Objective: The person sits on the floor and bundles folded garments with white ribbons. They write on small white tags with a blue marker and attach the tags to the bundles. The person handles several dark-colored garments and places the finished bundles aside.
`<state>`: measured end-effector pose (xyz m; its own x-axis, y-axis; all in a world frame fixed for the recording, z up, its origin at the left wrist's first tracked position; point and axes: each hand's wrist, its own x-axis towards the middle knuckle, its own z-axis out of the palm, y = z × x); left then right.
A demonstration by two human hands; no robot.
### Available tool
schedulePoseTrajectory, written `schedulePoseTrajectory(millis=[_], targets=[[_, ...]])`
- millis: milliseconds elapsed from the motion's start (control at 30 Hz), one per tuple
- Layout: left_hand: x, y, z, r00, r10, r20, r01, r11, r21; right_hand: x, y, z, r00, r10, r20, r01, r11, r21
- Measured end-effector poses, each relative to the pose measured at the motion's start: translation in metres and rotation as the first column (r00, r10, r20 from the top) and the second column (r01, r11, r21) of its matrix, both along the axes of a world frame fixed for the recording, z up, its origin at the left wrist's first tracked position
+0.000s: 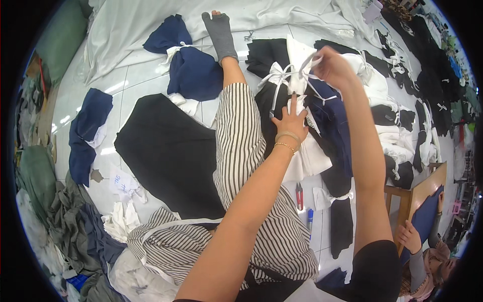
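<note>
My left hand [292, 125] lies with spread fingers on a bundle of folded cloth, pressing its white piece [311, 161]. Black cloth [266, 103] shows on the bundle's left and navy cloth [334, 118] on its right. White cloth strips are tied round the bundle, with a bow [278, 75] on the left. Above and to the right of the left hand, my right hand [329, 68] pinches a looped white cloth strip [306, 61] between closed fingers. Part of the strip is hidden by the fingers.
Red-handled thread snips [299, 196] and a blue marker [310, 221] lie beside my striped trouser leg [239, 121]. A large black cloth piece [166, 151] and navy bundles [193, 74] are at left. More tied bundles [397, 133] lie at right, near a wooden table [425, 194] and another person's hand [410, 237].
</note>
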<state>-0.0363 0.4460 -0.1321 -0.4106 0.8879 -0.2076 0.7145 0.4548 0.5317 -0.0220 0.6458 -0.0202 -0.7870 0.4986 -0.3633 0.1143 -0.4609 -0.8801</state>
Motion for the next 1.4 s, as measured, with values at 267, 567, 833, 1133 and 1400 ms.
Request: schedulePoseTrajectory(millis=[267,567,833,1133,1400], targets=[[-0.002,0.001,-0.001,0.999,-0.023,0.025,0.023,1.000,0.001,-0.027,0.023,0.115,0.999,-0.019,-0.049,0.051,0.573,0.818],[0.004,0.006,-0.005,0.999,-0.040,0.028,0.039,0.999,0.019,0.024,-0.004,-0.057,0.538,-0.049,0.842,-0.831,0.135,0.539],[-0.007,-0.005,-0.008,1.000,0.001,0.025,-0.001,1.000,0.020,0.093,0.080,0.053,0.973,0.159,-0.170,-0.088,0.928,0.363],[-0.001,0.003,-0.004,1.000,-0.008,0.018,0.008,1.000,0.012,0.220,0.111,0.065,-0.143,-0.989,-0.042,0.387,-0.094,0.917],[0.012,-0.002,-0.005,0.997,0.068,-0.031,-0.064,0.992,0.111,0.101,-0.046,-0.108,0.513,-0.630,0.583,-0.609,0.211,0.765]])
